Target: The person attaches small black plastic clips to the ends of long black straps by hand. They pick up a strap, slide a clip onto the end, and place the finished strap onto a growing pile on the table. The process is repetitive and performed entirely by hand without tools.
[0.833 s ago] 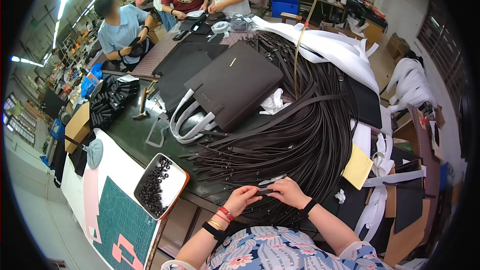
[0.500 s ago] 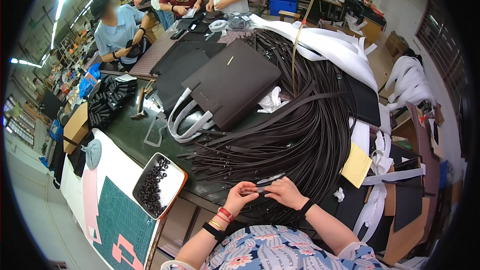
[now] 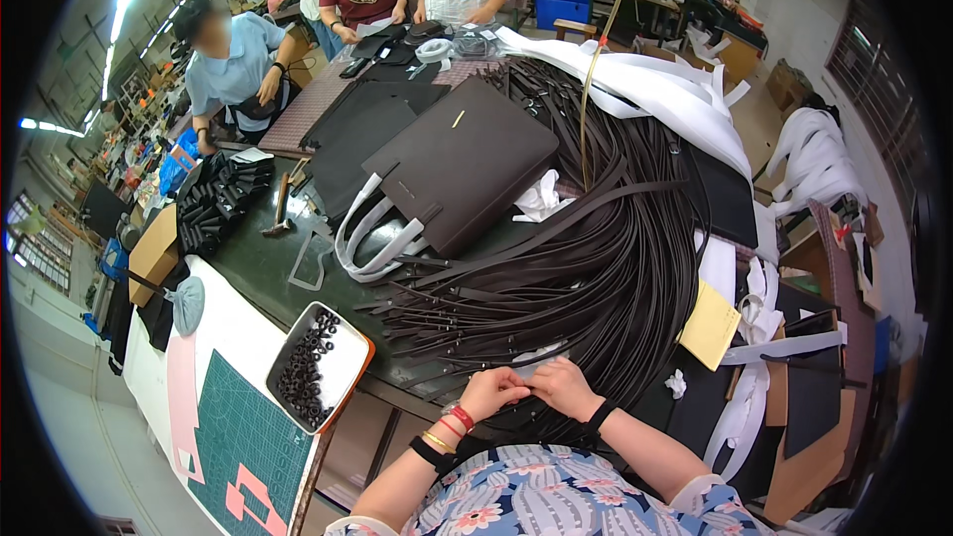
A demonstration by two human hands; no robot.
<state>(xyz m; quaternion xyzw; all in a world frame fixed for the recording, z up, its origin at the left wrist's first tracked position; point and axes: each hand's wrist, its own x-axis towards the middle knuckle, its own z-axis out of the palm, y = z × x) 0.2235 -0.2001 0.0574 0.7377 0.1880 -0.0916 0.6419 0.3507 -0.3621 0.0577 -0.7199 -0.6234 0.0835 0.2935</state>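
Observation:
My left hand [image 3: 489, 391] and my right hand [image 3: 561, 385] meet at the near edge of the dark worktable [image 3: 260, 263]. Both pinch the end of one thin dark strap [image 3: 531, 374]. The strap belongs to a large fan of dark leather straps [image 3: 596, 258] spread across the table toward the right. Behind the fan lies a dark brown handbag [image 3: 462, 164] with pale wrapped handles [image 3: 362, 238]. My left wrist wears red and black bands, and my right wrist wears a black band.
A white tray of small black rings [image 3: 316, 365] sits at my left beside a green cutting mat [image 3: 233, 437]. A hammer [image 3: 281, 208] and stacked black pieces [image 3: 213, 201] lie further left. Three people [image 3: 238, 60] work at the far end. White straps [image 3: 655, 89] and a yellow pad [image 3: 711, 323] lie right.
My hands have drawn closer together over the strap end, and the view has shifted slightly. The bag and strap pile have not moved.

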